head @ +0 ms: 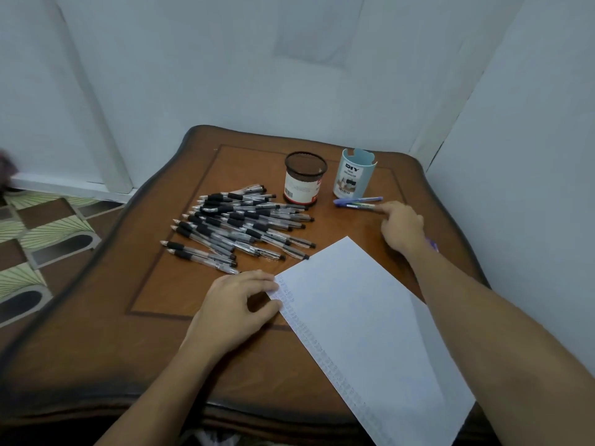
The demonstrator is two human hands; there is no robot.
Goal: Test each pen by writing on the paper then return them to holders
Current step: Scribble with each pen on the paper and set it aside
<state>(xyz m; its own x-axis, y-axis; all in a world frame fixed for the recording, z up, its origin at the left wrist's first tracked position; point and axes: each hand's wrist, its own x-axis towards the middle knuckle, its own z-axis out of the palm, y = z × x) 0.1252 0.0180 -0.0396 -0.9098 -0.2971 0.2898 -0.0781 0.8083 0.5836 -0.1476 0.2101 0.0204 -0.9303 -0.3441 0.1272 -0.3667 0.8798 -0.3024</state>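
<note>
Wooden table in a white-walled corner, fwiw. Nearest me, the sheet of paper lies slanted on the right, and the left hand rests relaxed fingers on its left edge, gripping nothing. Further back, the right hand is clearly the closer one to the coloured pens. They lie left-to-right just left of its outstretched forefinger. Its other fingers curl under, can't tell if they hold anything. The black pens are heaped well left. The mesh holder and blue holder stand just behind.

Paper marks unreadable; purple item mostly behind right hand.
</note>
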